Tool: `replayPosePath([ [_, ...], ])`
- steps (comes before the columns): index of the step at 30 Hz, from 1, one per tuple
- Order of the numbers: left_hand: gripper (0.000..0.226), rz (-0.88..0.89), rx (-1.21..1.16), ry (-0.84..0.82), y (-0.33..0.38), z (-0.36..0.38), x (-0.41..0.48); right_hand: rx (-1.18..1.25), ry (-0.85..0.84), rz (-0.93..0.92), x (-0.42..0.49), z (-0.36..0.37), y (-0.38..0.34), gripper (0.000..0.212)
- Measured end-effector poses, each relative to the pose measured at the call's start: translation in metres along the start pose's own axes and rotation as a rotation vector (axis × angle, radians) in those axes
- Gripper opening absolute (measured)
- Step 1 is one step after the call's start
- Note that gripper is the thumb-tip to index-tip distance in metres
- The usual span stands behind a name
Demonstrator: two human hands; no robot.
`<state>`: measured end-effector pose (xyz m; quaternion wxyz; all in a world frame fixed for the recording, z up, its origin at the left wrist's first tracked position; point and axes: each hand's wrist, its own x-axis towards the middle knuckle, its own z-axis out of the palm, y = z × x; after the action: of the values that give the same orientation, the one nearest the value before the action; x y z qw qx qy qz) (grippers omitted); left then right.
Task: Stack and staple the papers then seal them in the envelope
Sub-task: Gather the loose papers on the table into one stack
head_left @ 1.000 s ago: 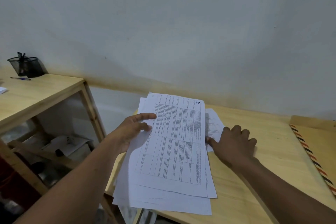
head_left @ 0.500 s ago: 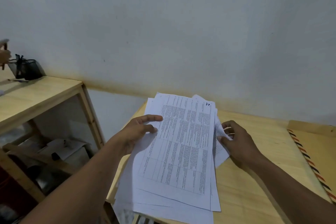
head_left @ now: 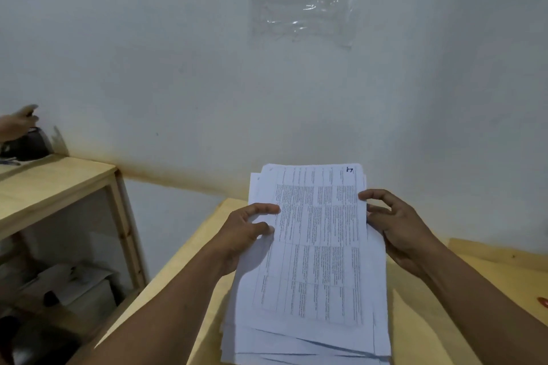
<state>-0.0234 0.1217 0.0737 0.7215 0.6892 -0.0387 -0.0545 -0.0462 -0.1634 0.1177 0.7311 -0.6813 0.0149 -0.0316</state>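
A stack of white printed papers stands tilted up over the wooden table, its lower edges uneven and fanned near the table's front. My left hand grips the stack's left edge, thumb on the printed top sheet. My right hand holds the right edge, thumb on the front and fingers behind. The top sheet carries a table of text and a handwritten mark in its upper right corner. No envelope or stapler shows.
A lower wooden shelf unit stands at the left with a dark pen holder on top; another person's hand reaches over it. Papers and boxes lie inside the shelf. A small red object peeks in at the right edge.
The loose sheets have been gathered into one stack and raised off the table. My right hand moved from the table to the stack's right edge. The view tilted upward.
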Motion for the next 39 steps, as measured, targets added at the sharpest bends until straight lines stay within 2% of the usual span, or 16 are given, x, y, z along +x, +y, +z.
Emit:
replayPosePath([
  [7,0.036,0.032,0.024,0.061,-0.007,0.024,0.014,-0.025,0.071,-0.056,0.002,0.003,-0.025,0.046],
  [14,0.036,0.033,-0.079,0.095,0.004,0.038,0.023,0.029,0.069,-0.046,0.002,-0.002,-0.025,0.042],
  [19,0.037,0.009,-0.174,0.133,0.002,0.037,0.026,-0.252,-0.009,-0.086,0.000,-0.009,0.002,0.034],
  [23,0.037,0.021,-0.107,0.060,0.002,0.035,0.025,-0.411,0.016,-0.156,0.003,-0.008,0.008,0.030],
  [28,0.035,0.015,-0.008,0.009,-0.001,0.038,0.019,-0.458,0.031,-0.115,0.006,-0.008,0.019,0.038],
  [35,0.028,-0.002,0.069,-0.026,-0.016,0.046,0.007,-0.432,0.083,0.081,-0.008,-0.020,0.035,0.027],
  [39,0.037,-0.011,0.077,-0.060,-0.032,0.059,0.007,-0.453,0.097,0.136,-0.021,-0.030,0.047,0.020],
])
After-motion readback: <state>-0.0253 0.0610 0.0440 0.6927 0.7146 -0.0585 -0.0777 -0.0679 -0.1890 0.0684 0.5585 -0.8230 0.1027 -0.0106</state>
